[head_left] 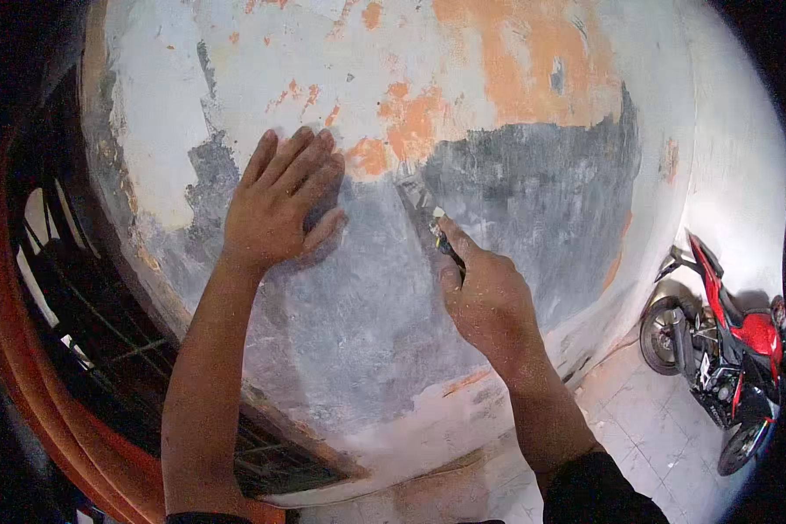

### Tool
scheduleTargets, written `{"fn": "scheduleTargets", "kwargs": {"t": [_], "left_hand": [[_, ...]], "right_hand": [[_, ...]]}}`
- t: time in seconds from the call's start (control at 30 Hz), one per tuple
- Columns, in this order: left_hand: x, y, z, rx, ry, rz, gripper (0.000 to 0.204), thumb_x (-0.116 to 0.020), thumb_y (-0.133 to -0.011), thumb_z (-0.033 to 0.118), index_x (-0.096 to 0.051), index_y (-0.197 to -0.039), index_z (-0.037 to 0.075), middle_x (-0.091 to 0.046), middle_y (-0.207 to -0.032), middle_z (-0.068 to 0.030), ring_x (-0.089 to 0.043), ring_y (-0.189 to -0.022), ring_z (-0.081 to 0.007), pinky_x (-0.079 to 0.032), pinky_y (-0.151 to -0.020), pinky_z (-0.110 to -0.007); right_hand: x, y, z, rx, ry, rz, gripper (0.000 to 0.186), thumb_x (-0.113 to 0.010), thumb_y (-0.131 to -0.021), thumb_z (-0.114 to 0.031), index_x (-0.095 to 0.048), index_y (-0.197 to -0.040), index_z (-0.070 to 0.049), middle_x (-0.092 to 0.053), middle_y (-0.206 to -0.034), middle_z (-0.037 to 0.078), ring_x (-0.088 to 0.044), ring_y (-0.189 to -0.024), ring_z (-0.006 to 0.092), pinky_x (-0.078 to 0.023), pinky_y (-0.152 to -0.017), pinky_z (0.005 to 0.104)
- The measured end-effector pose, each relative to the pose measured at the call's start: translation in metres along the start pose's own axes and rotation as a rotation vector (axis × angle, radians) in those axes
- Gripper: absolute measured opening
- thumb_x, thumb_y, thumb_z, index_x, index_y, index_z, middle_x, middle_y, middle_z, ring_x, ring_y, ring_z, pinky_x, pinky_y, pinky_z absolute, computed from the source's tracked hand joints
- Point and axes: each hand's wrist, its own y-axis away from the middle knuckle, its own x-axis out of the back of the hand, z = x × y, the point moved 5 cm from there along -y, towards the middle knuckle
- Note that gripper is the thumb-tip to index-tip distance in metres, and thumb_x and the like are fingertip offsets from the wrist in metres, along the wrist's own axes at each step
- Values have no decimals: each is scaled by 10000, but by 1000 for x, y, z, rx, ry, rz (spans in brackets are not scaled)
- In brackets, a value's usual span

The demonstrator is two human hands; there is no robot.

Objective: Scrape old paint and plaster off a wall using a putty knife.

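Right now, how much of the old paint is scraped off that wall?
A big grey patch of bare wall already shows in the middle, where the paint is gone. The right hand presses a scraper at the patch's upper edge, while the left hand lies flat on the wall. Orange and white paint still covers the top and sides, so plenty seems left.

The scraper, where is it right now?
In the head view, the scraper is near the middle, gripped in the right hand, its blade against the wall, right of the left hand, which lies flat there.
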Motion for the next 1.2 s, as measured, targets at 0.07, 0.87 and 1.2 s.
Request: {"fn": "scheduleTargets", "kwargs": {"t": [0.07,0.87,1.2], "left_hand": [[-1,-4,3,5,17,8,584,-696,-921,443,-597,-1425,165,-490,-1578,-61,-416,-1488,-270,-252,-1275,-521],[-1,-1,0,11,43,30,547,-723,-893,391,-635,-1380,160,-513,-1560,-56,-427,-1484,-258,-261,-1273,-509],[-1,-1,-1,-4,52,74,519,-732,-888,377,-649,-1343,141,-535,-1541,-54,-447,-1471,-258,-275,-1270,-505]], "right_hand": [[3,-9,0,71,34,79,505,-567,-1008,-229,-536,-1504,-141,-721,-986,264,-718,-915,433,-565,-821,509],[21,-16,-12,3,-4,43,498,-592,-1000,-178,-558,-1496,-158,-718,-1140,263,-718,-1023,418,-559,-912,493],[17,-25,-1,139,-18,173,534,-572,-994,-238,-519,-1523,-180,-729,-987,267,-719,-937,445,-560,-853,558]]}}
